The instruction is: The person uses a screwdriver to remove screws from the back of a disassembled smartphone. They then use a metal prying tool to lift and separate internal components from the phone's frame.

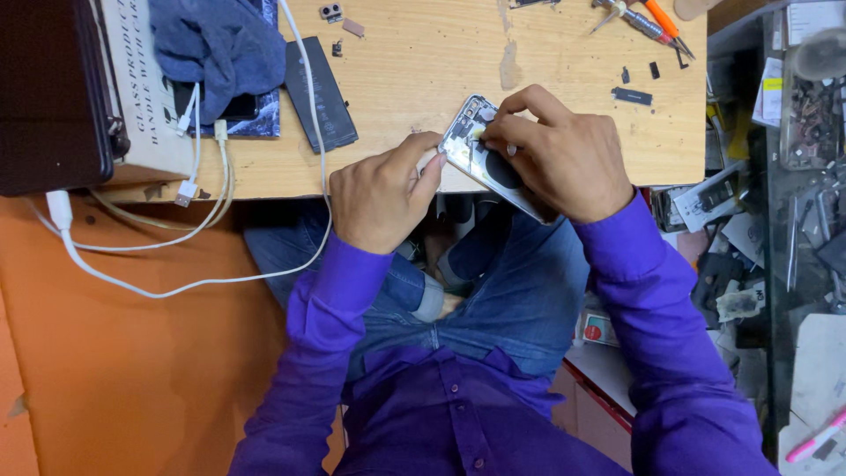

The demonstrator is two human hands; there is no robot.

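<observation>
One pale wooden table, orange floor, cluttered shelves

Both arms in purple sleeves reach forward and bend in toward each other, the left hand curled with its thumb pressing sideways, the right hand arched with fingertips pinched downward close together.

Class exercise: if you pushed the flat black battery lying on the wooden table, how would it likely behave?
The battery is a thin flat slab, so it would probably slide on the table rather than roll or tip. It looks rigid yet slim, so likely light, and bending could damage it.
</observation>
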